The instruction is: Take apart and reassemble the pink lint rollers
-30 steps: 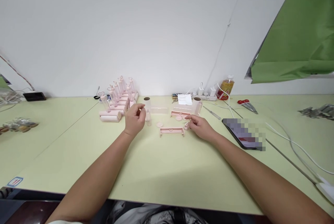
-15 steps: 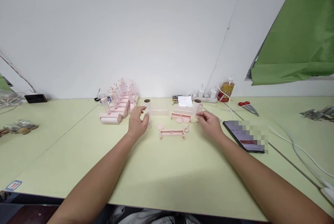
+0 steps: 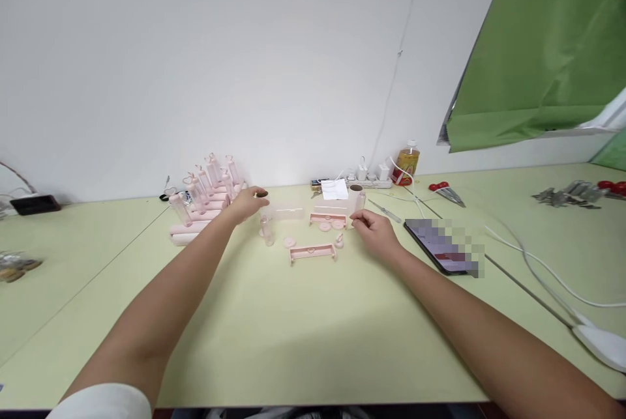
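Note:
My left hand [image 3: 248,205] reaches over a white roll with a brown core [image 3: 263,194], its thumb and fingers closed about the top rim. Below that hand stands a small clear pink tube [image 3: 267,231]. My right hand [image 3: 375,231] has its fingertips pressed together near the front of the other upright roll [image 3: 356,189]; whatever they pinch is hidden. Between the hands lie a pink bracket [image 3: 312,251], a second pink bracket [image 3: 320,217], several pink discs [image 3: 289,242] and a small pink knob-like piece [image 3: 339,241]. Behind them are clear plastic covers [image 3: 287,213].
Pink cylinders with clear upright tubes [image 3: 198,197] stand in rows at left. A phone [image 3: 437,248], a blade-like tool [image 3: 385,211], red-handled pliers [image 3: 446,193] and white cables [image 3: 533,262] lie at right. A power strip [image 3: 369,181] and bottle [image 3: 407,163] stand by the wall.
My left hand has moved from beside the small clear tube up to the left roll, and its fingers have closed in. The right hand stays by the right roll. The camera view has shifted.

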Demonstrator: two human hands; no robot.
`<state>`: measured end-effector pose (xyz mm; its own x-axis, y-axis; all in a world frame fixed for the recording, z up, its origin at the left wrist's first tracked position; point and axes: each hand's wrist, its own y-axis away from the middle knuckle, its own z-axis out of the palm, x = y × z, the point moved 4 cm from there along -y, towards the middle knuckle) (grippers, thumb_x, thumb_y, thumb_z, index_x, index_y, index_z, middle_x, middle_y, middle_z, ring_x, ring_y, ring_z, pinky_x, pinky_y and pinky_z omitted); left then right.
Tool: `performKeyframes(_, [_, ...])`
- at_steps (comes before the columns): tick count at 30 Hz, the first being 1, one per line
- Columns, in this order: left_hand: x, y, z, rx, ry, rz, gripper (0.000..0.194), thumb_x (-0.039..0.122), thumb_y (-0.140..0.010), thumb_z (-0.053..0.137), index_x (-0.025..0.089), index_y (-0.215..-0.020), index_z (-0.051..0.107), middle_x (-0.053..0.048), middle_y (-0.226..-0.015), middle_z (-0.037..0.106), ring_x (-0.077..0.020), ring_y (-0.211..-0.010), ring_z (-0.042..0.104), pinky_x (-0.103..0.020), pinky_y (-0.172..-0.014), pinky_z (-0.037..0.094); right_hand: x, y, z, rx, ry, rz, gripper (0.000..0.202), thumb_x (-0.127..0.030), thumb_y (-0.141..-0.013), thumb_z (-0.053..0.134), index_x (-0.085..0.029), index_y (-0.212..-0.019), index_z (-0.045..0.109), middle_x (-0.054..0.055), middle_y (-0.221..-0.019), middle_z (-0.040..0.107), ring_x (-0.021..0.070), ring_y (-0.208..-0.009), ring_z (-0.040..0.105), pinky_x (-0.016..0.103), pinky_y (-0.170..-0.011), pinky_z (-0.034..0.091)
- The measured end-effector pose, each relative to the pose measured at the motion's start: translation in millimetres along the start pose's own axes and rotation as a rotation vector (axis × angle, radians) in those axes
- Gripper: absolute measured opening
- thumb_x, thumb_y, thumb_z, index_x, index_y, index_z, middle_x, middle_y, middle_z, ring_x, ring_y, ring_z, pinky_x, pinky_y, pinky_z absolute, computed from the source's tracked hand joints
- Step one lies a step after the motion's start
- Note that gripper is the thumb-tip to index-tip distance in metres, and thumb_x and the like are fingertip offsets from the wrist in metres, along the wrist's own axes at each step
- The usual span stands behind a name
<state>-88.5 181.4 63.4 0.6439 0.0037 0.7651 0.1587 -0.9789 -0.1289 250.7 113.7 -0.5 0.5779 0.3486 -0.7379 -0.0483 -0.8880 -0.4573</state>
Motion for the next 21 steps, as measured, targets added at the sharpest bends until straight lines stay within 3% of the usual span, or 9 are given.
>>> performKeyframes(6, [6.1, -22.1, 1.2, -0.028, -0.156, 0.005, 0.013, 0.013, -0.053, 0.073, 0.018, -0.057, 0.062, 0.001, -0.049, 0.053, -0.0158, -0.056, 0.052, -0.026, -0.056, 0.035, -12.1, 2.7, -4.2, -0.031, -0.020, -0.043, 0.019, -0.027, -0.078, 0.050, -0.019, -0.082, 0.067, 0.000, -0.066, 0.061, 0.0157, -0.059, 0.052, 0.027, -0.057, 0.039])
performKeyframes(10, [24.8, -14.0, -20.0, 0.062, -0.156, 0.042, 0.008, 0.019, -0.062, 0.069, 0.018, -0.063, 0.061, 0.001, -0.053, 0.054, -0.0148, -0.054, 0.052, -0.026, -0.054, 0.036, -19.9, 1.8, -9.4, 0.009, -0.091, -0.021, 0.016, -0.028, -0.077, 0.053, -0.019, -0.081, 0.066, 0.000, -0.065, 0.060, 0.0157, -0.060, 0.052, 0.028, -0.058, 0.040])
performKeyframes(13, [51.9, 19.2, -32.1, 0.150, -0.058, 0.123, 0.011, 0.030, -0.073, 0.062, 0.020, -0.075, 0.061, 0.001, -0.066, 0.059, -0.0129, -0.059, 0.056, -0.023, -0.054, 0.039, -32.1, 5.6, -10.5, -0.004, -0.328, 0.052, 0.018, -0.033, -0.077, 0.059, -0.019, -0.088, 0.062, 0.001, -0.071, 0.060, 0.0160, -0.064, 0.055, 0.030, -0.063, 0.044])
performKeyframes(15, [68.9, 54.3, -29.9, 0.172, 0.245, 0.229, 0.016, 0.034, -0.073, 0.064, 0.019, -0.077, 0.061, 0.000, -0.072, 0.061, -0.0132, -0.063, 0.059, -0.023, -0.055, 0.043, -46.0, 13.6, -4.6, -0.143, -0.622, 0.163, 0.034, -0.040, -0.078, 0.061, -0.022, -0.107, 0.055, 0.003, -0.084, 0.065, 0.0166, -0.068, 0.060, 0.032, -0.066, 0.048])
performKeyframes(19, [77.8, 124.6, 4.6, 0.015, 0.541, 0.336, 0.024, 0.039, -0.072, 0.070, 0.018, -0.083, 0.063, 0.000, -0.067, 0.060, -0.0115, -0.056, 0.054, -0.023, -0.052, 0.044, -86.7, 39.4, 9.6, -0.529, -1.098, 0.261, 0.059, -0.063, -0.083, 0.050, -0.031, -0.130, 0.035, 0.009, -0.110, 0.064, 0.0201, -0.074, 0.066, 0.040, -0.069, 0.052])
performKeyframes(21, [73.9, 145.7, 22.1, -0.046, 0.565, 0.434, 0.022, 0.038, -0.074, 0.069, 0.018, -0.078, 0.063, -0.004, -0.087, 0.065, -0.0117, -0.063, 0.056, -0.025, -0.056, 0.046, -96.6, 46.1, 9.9, -0.514, -1.149, 0.239, 0.056, -0.058, -0.084, 0.053, -0.033, -0.130, 0.035, 0.005, -0.102, 0.066, 0.0166, -0.066, 0.064, 0.035, -0.063, 0.052])
